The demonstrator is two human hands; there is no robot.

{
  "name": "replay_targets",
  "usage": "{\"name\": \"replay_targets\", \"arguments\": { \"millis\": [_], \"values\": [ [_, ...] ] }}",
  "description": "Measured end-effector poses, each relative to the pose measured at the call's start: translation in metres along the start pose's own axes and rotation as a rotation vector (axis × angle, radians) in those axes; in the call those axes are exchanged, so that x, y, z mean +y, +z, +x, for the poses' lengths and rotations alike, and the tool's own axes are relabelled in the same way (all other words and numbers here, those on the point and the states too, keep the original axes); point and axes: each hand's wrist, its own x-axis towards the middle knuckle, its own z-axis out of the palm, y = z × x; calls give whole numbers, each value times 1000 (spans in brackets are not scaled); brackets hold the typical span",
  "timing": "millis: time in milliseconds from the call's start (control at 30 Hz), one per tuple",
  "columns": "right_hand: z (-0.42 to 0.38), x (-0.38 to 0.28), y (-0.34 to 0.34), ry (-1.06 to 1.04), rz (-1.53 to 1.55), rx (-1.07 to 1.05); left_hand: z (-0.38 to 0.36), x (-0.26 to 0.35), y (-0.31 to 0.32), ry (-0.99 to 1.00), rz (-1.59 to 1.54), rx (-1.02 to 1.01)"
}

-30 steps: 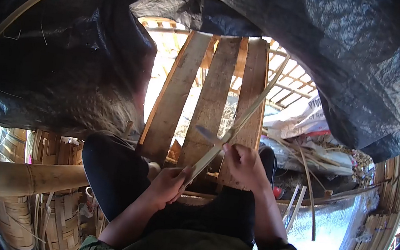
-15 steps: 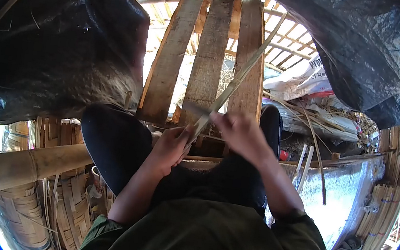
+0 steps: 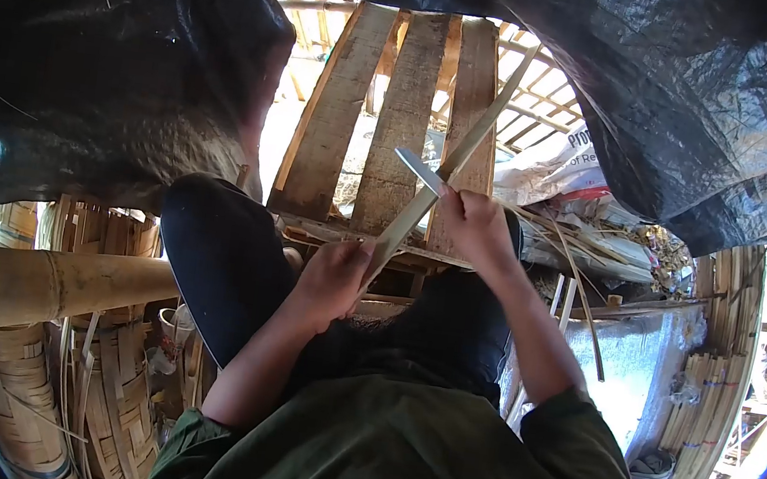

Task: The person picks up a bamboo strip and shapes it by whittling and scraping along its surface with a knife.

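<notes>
A long, pale bamboo strip (image 3: 413,216) slants from my lap up and to the right, across the wooden planks. My left hand (image 3: 334,279) is wrapped round its lower end, above my lap. My right hand (image 3: 477,230) is closed on a knife (image 3: 419,170), whose shiny blade points up and to the left and crosses the strip. The handle is hidden inside my fingers. Where blade and strip cross, they look in contact.
Three upright wooden planks (image 3: 401,127) stand in front of my knees. Dark plastic sheeting (image 3: 125,83) hangs on both sides. A thick bamboo pole (image 3: 61,291) lies at the left, above woven bamboo (image 3: 19,396). Bundled strips (image 3: 707,413) and a white sack (image 3: 550,169) are at the right.
My right hand and the knife have moved up and slightly right along the strip, and the blade now shows clearly. My left hand still holds the lower end.
</notes>
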Motion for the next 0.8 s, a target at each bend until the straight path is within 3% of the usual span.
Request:
{"name": "replay_targets", "arguments": {
  "millis": [33, 133, 167, 200, 267, 333, 400, 467, 533, 567, 600, 667, 700, 733, 800],
  "values": [
    [6, -7, -14, 231, 67, -203, 5, -11, 1, 4, -5, -8],
    [8, -14, -14, 264, 13, -201, 17, -36, 4, 177, 1, 75],
    [1, -12, -5, 39, -96, -56, 8, -22, -4, 128, -10, 18],
    [7, -7, -9, 31, -105, -61, 3, -16, -9, 75, -19, -39],
    [23, -7, -21, 402, -80, -317, 8, -27, -6, 118, 13, -1],
    [14, -10, -12, 398, -61, -310, 9, -29, -5, 159, 46, 40],
    [-8, -13, 8, 67, -60, -308, 6, -27, -7, 121, -43, 30],
    [8, 0, 0, 120, -28, -400, 7, -31, -5, 141, -37, 15],
    [27, 4, -11, 424, -117, -257, 11, -31, -6, 176, -30, 6],
    [17, -19, -12, 540, -45, -289, 10, -32, -5, 152, -51, -15],
    [6, -22, -4, 533, -51, -289, 11, -32, -6, 128, -72, -32],
    [-17, -36, 4, -4, -97, -225, 11, -34, -6, 157, -41, -13],
    [-12, -40, -8, 168, -58, -362, 10, -35, -5, 193, -6, 5],
    [-3, -36, -10, 171, -62, -358, 9, -33, -4, 195, -7, 0],
    [12, -27, -13, 369, -123, -275, 6, -26, -6, 147, -28, 7]
  ]
}}
